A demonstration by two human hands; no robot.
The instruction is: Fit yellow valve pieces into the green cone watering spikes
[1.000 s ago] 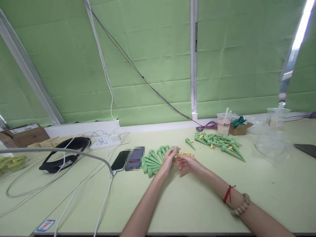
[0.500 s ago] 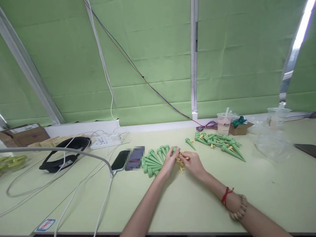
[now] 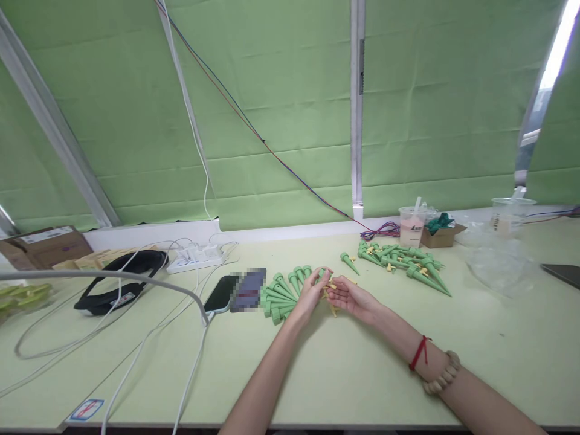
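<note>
My left hand (image 3: 312, 290) is closed around a green plastic watering spike (image 3: 322, 273), whose capped end shows above the fingers. Close against it, my right hand (image 3: 356, 297) is turned partly palm-up with its fingers curled. Its fingertips meet a small yellow valve (image 3: 331, 286) at the spike's end; the exact grip is partly hidden. Other yellow valves (image 3: 334, 311) lie beneath the hands. Left of my hands, several green spikes (image 3: 278, 296) are fanned out on the table. One spike with a yellow valve (image 3: 348, 262) lies apart, beyond my right hand.
A pile of green spikes with yellow pieces (image 3: 403, 260) lies at the right back. Behind it stand a drink cup (image 3: 411, 226) and a small cardboard box (image 3: 441, 237). Two phones (image 3: 222, 295), white cables (image 3: 156, 329), a power strip (image 3: 194, 260) and a black strap (image 3: 109, 305) occupy the left.
My right hand has rotated palm-up, and its fingers have shifted around the yellow valve. The left hand stays in place with the spike.
</note>
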